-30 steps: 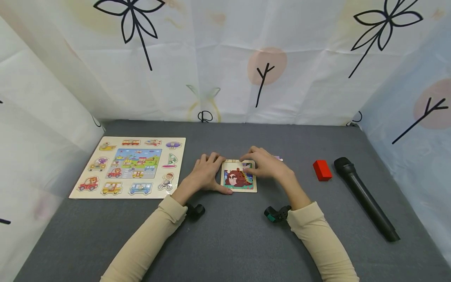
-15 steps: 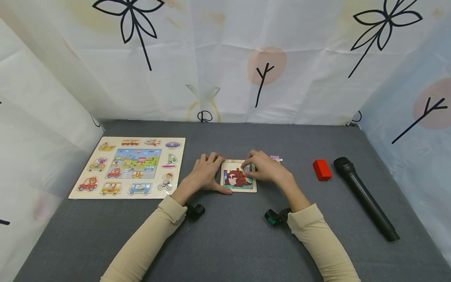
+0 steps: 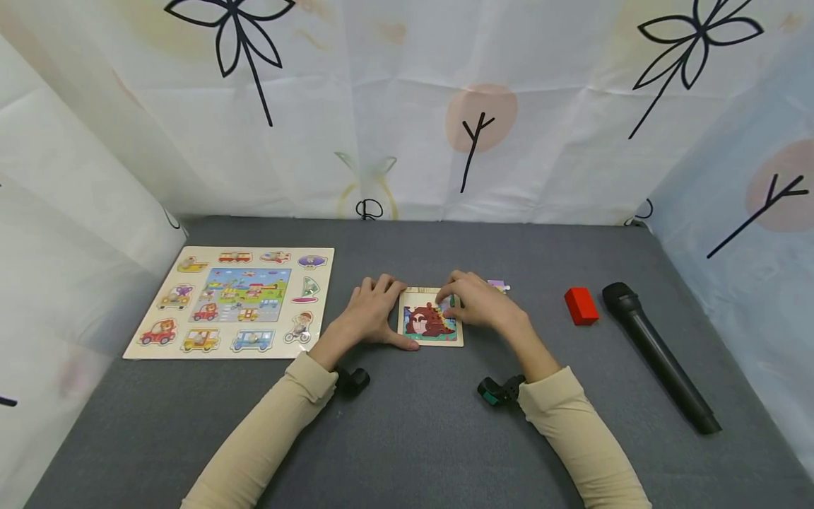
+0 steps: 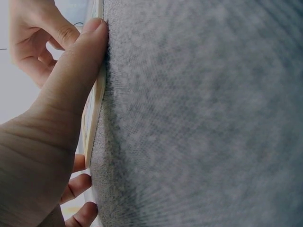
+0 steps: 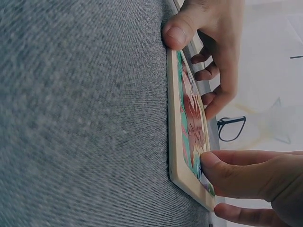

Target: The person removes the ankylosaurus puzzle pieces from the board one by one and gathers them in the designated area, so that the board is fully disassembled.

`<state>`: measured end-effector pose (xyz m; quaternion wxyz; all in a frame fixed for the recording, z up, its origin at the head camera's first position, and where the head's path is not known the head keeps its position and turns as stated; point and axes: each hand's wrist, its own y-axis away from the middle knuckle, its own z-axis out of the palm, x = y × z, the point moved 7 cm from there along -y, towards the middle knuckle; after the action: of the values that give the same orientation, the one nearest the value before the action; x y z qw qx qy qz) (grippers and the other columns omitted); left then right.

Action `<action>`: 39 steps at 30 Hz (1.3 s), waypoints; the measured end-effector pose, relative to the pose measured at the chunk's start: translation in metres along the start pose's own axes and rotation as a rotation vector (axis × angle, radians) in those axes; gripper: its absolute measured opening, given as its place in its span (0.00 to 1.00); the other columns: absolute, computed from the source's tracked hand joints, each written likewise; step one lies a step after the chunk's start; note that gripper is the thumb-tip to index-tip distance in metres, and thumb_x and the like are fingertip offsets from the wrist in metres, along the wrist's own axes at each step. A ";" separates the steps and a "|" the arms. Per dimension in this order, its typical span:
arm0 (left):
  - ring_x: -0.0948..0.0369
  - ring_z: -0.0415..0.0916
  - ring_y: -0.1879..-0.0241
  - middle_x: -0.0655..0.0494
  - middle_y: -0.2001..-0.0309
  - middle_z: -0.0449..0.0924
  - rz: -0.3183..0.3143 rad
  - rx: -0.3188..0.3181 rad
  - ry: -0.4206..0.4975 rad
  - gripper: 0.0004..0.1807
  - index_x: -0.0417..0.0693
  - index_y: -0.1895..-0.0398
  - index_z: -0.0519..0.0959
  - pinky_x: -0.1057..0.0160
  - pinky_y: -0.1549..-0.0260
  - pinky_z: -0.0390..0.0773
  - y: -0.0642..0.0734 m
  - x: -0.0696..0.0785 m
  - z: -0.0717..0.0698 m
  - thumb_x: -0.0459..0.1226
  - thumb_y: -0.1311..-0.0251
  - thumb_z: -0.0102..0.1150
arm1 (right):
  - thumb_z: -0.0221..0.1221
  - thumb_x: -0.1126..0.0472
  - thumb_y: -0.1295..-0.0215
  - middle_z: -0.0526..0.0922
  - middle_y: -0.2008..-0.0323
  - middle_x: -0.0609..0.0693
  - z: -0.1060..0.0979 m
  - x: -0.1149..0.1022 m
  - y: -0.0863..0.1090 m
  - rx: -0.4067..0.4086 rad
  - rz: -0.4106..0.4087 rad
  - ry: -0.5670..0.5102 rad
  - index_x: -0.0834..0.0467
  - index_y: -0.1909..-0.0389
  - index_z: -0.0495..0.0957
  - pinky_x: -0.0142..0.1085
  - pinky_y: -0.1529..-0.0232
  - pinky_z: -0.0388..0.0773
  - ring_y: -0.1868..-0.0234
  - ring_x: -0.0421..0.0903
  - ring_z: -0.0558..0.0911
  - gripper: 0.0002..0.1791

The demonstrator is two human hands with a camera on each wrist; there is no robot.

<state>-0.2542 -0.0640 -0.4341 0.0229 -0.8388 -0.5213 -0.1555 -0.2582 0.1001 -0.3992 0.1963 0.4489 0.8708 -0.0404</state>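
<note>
A small wooden jigsaw puzzle (image 3: 425,322) with a red-brown dinosaur picture lies on the grey table in the head view. My left hand (image 3: 371,311) grips its left side, thumb at the near corner and fingers along the far side. Bent over the right part of the picture is my right hand (image 3: 480,300). Its thumb and index finger pinch a puzzle piece (image 3: 453,302) at the picture's upper right, mostly covered by the fingers. The right wrist view shows that thumb (image 5: 210,161) down on the picture surface. Behind the right hand lies a lilac puzzle piece (image 3: 499,285), partly hidden.
A large wooden vehicle puzzle board (image 3: 321,290) lies at the left. To the right are a red block (image 3: 581,306) and a black microphone (image 3: 661,360). White patterned cloth (image 3: 407,127) walls in the table at the back and sides.
The right hand's fingers have drawn in slightly, with the index finger and thumb shifting a little over the puzzle's right part. More of the lilac piece now shows. The left hand stays put.
</note>
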 end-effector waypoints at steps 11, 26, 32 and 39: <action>0.43 0.63 0.39 0.46 0.31 0.64 0.005 -0.005 0.009 0.61 0.52 0.25 0.65 0.43 0.42 0.68 0.000 0.000 0.001 0.70 0.62 0.76 | 0.68 0.61 0.33 0.81 0.49 0.54 0.002 -0.001 0.000 -0.012 0.034 0.023 0.55 0.49 0.86 0.50 0.45 0.77 0.49 0.54 0.79 0.13; 0.43 0.63 0.39 0.46 0.31 0.65 0.000 -0.006 0.008 0.61 0.52 0.26 0.65 0.43 0.42 0.68 0.002 0.001 -0.001 0.70 0.62 0.76 | 0.68 0.62 0.34 0.80 0.44 0.56 0.004 0.000 -0.002 0.021 0.059 -0.001 0.56 0.38 0.79 0.50 0.45 0.78 0.49 0.53 0.80 0.23; 0.43 0.63 0.40 0.46 0.31 0.65 0.001 -0.007 0.011 0.61 0.52 0.25 0.65 0.44 0.42 0.69 0.001 0.001 -0.001 0.70 0.61 0.76 | 0.69 0.64 0.35 0.79 0.41 0.59 0.003 -0.001 -0.002 0.045 0.059 -0.042 0.60 0.31 0.73 0.50 0.43 0.79 0.46 0.54 0.80 0.32; 0.43 0.63 0.40 0.47 0.31 0.65 -0.001 -0.003 0.011 0.61 0.53 0.26 0.65 0.44 0.42 0.68 0.001 0.001 -0.001 0.70 0.62 0.76 | 0.68 0.65 0.34 0.79 0.49 0.58 0.003 -0.002 -0.002 0.044 0.057 -0.061 0.63 0.35 0.77 0.41 0.56 0.78 0.58 0.48 0.77 0.26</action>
<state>-0.2532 -0.0640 -0.4331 0.0245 -0.8377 -0.5213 -0.1610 -0.2584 0.0966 -0.4011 0.2141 0.4762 0.8502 -0.0676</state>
